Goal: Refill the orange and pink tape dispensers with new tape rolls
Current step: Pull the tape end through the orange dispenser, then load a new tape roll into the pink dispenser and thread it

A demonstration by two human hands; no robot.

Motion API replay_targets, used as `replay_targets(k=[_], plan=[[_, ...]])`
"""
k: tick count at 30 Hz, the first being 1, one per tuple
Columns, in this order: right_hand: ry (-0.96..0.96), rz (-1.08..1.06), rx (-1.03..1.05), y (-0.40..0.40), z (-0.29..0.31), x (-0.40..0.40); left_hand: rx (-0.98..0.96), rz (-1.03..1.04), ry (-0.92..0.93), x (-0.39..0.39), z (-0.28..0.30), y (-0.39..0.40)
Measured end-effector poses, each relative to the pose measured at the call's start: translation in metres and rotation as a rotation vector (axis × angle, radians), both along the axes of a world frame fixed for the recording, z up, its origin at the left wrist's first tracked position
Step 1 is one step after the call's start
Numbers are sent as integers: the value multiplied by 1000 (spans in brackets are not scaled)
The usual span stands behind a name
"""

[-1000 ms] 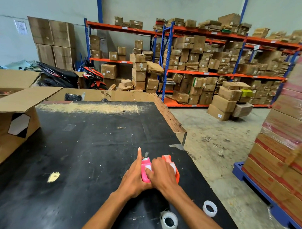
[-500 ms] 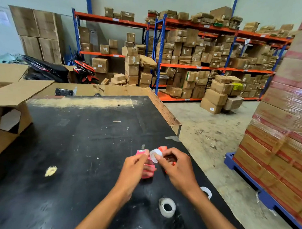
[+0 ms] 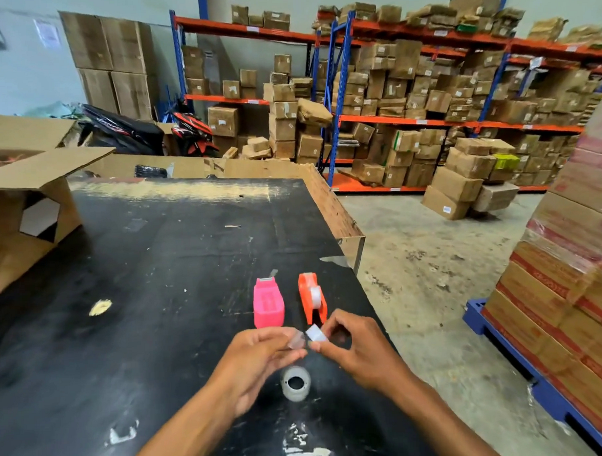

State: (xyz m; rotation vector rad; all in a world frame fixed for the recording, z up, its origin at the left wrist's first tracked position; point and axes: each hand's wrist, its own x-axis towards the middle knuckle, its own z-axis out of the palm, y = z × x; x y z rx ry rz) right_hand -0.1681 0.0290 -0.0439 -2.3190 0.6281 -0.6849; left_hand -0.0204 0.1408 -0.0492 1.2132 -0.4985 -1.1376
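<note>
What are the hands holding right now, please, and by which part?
The right hand pinches a small tape roll by its rim; the left hand grips its pulled-out free end at the fingertips.

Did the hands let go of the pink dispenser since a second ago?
Yes. Both hands have pulled back toward the person; the pink dispenser now stands alone on the black table, beside the orange one.
</note>
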Motion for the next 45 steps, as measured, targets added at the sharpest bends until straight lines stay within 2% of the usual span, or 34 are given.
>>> replay_targets(k=[3,5,8,13,16,18,20,21,24,26,35,40,45], plan=[[418,43,-192,-4,-11,-9,38,117,-31,-2,-5,6],[533,73,-254,0,-17,-9,43,152,-33,-1,-8,13],[563,97,-319,1,-15,-8,26,195,-12,-3,-10,24],[481,131,-362,15,-7,13,-34,307,15,-4,-9,41],[568,154,-471,30,-11,29,-41,329,4,-7,-6,46],[588,128,-465,33,-12,37,-57,337,-21,-5,-4,50],[496,94,-342,32,-7,41,-84,359,-41,0,-2,55],[394,77,-198,28,-4,42,-99,370,-49,2,-1,56],[58,124,405,21,10,45,-134,386,-81,8,0,58],[-30,215,590,19,15,44,-142,355,-128,9,1,56],[-263,157,514,29,24,54,-193,300,-433,22,12,41],[-304,113,507,27,32,62,-298,172,-430,29,19,39],[-350,99,483,35,32,71,-297,204,-448,46,20,35]])
